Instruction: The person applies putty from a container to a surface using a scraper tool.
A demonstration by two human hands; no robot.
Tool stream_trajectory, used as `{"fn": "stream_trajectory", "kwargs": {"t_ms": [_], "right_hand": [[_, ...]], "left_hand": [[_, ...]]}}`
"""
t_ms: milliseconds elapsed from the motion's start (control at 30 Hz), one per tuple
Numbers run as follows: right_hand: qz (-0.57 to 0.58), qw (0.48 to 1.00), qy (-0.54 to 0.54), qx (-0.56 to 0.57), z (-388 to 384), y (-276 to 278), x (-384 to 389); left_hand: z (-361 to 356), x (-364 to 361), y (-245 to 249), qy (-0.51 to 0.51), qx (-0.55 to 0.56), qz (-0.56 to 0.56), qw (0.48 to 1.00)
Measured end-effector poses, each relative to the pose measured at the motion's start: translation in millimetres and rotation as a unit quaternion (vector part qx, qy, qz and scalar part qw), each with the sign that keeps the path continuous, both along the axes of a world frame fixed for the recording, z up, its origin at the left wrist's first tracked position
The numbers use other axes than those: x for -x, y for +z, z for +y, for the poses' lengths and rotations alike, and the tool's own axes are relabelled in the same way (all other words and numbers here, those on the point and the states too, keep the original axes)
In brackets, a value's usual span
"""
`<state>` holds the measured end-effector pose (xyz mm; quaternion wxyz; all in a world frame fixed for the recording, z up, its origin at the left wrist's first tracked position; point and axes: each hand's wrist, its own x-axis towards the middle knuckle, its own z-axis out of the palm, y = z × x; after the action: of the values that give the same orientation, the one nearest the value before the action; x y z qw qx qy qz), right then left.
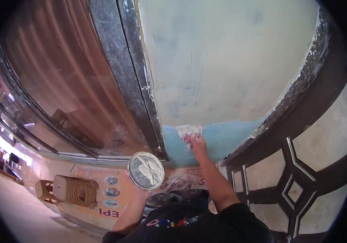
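Closest to you, your left hand (136,192) was raised from below with the forearm coming up out of a black sleeve (238,224). Its fingers were cupped under and around a round tub (146,170), gripping it mouth-up. The tub was caked with pale filler, and most of that hand was hidden beneath it.

Up and to the right of the tub, your right arm reached forward, nearly straight. Your right hand (198,145) was closed on the handle of a scraper (188,132), and the smeared blade lay flat against the wall (222,60). The blade met the wall where a blue band (232,137) gives way to the pale coat above. The handle was covered by your fingers.

Below the tub lay a printed sheet (100,190) on the floor. On it the red letters "EPI" could be read, while red script to the right of the tub was cut off by your arm and unreadable. The coloured print on your shirt was too small to make out.

Left of the tub stood a brown plastic stool (70,189). Above and left of the tub was a glass door (68,81), full of reflections. Far right of the tub stood a dark metal gate (299,166), its edge lost in the lens rim.
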<state>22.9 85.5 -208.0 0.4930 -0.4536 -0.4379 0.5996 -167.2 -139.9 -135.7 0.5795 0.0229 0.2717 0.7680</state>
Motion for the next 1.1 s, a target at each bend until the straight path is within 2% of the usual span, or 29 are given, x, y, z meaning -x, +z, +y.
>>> {"fn": "stream_trajectory", "kwargs": {"t_ms": [67, 100, 167, 233, 300, 367, 400, 467, 500, 533, 567, 600, 633, 700, 733, 800, 900, 933, 967, 1033, 1067, 1100], "right_hand": [[-0.086, 0.996, -0.019, -0.008, -12, -51, -8], [-0.087, 0.996, -0.019, -0.008, -19, -69, -16], [-0.037, 0.995, 0.054, 0.078, -42, -58, -30], [-0.01, 0.995, 0.068, 0.075, -49, -53, -36], [0.019, 0.995, 0.079, 0.065, -51, -35, -40], [-0.073, 0.996, 0.055, 0.003, -55, 4, -39], [-0.072, 0.996, 0.053, 0.002, -57, 18, -37], [-0.041, 0.992, 0.041, -0.111, -57, 38, -34], [-0.041, 0.992, 0.039, -0.113, -53, 42, -35], [-0.07, 0.976, 0.136, -0.157, -50, 47, -35], [-0.097, 0.947, 0.232, -0.198, -47, 51, -36], [-0.073, 0.948, 0.273, -0.149, -55, 76, -33], [-0.073, 0.947, 0.276, -0.15, -61, 96, -31], [-0.112, 0.906, 0.375, -0.162, -71, 125, -23], [-0.112, 0.904, 0.381, -0.16, -72, 129, -15], [-0.18, 0.883, 0.354, -0.252, -74, 136, 0], [-0.222, 0.877, 0.329, -0.271, -77, 149, 11], [-0.262, 0.866, 0.317, -0.284, -74, 146, 15], [-0.262, 0.865, 0.321, -0.284, -75, 149, 14], [-0.378, 0.798, 0.316, -0.346, -79, 170, 10], [-0.379, 0.799, 0.316, -0.344, -79, 168, 10], [-0.43, 0.757, 0.299, -0.39, -77, 163, 12]], "left_hand": [[1, -2, 3, -0.023, -0.034, 0.027, 0.999], [-1, -3, 2, -0.045, -0.059, 0.051, 0.996], [2, 0, -10, -0.025, -0.029, 0.018, 0.999], [1, 3, -14, -0.038, -0.049, 0.008, 0.998], [-1, 2, -10, -0.033, -0.014, -0.026, 0.999], [2, 3, -12, -0.032, -0.029, -0.035, 0.998], [4, -1, -1, -0.023, -0.024, -0.018, 0.999], [7, -5, 2, -0.027, -0.015, -0.01, 0.999], [8, -5, 3, -0.029, -0.005, -0.004, 1.0], [12, -2, -10, -0.05, -0.059, -0.044, 0.996], [11, 1, -22, -0.05, -0.06, -0.045, 0.996], [14, -1, -21, -0.047, -0.054, -0.048, 0.996], [16, -2, -19, -0.043, -0.048, -0.051, 0.997], [18, -6, -7, -0.042, -0.068, -0.034, 0.996], [21, -9, 1, -0.05, -0.079, -0.027, 0.995], [23, -8, 7, -0.063, -0.094, -0.033, 0.993], [25, -6, 13, -0.058, -0.11, -0.044, 0.991], [27, -3, 10, -0.043, -0.12, 0.006, 0.992], [25, -1, 10, -0.039, -0.12, 0.005, 0.992], [22, 1, 10, -0.027, -0.107, 0.004, 0.994], [19, 3, 6, -0.031, -0.109, 0.019, 0.993], [18, 2, 5, -0.032, -0.106, 0.017, 0.994]]}}
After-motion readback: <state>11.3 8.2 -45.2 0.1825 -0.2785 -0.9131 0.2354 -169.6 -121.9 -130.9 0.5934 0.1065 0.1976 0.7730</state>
